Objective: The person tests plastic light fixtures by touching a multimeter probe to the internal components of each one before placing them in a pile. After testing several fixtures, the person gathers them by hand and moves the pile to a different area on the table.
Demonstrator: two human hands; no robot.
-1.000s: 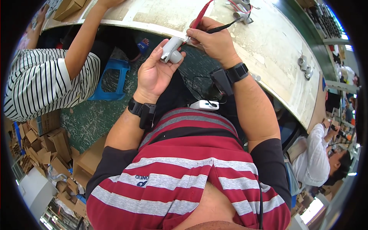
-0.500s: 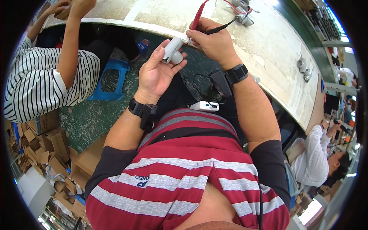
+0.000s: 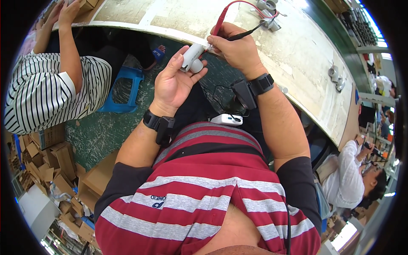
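A white cylindrical housing with a short round stub on its side (image 3: 192,58) rests in my left hand (image 3: 169,87), tilted, with the fingers and thumb around it. My right hand (image 3: 241,53) is closed on two test probes, a red probe (image 3: 220,21) and a black probe (image 3: 240,35). Their tips come together at the housing's far end, by small wires (image 3: 208,49); exact contact is too small to make out. Both hands are at the near edge of the worktable (image 3: 272,55).
Similar grey-white parts lie at the table's far side (image 3: 272,21) and right (image 3: 335,73). A person in a striped shirt (image 3: 55,91) works at left beside a blue stool (image 3: 123,91). Cardboard boxes (image 3: 63,163) pile up lower left. Another person in white (image 3: 344,176) is at right.
The housing has turned slightly in my left hand, while the probes stay at its end. The person at left has shifted their hands leftward. The person at right has moved a little.
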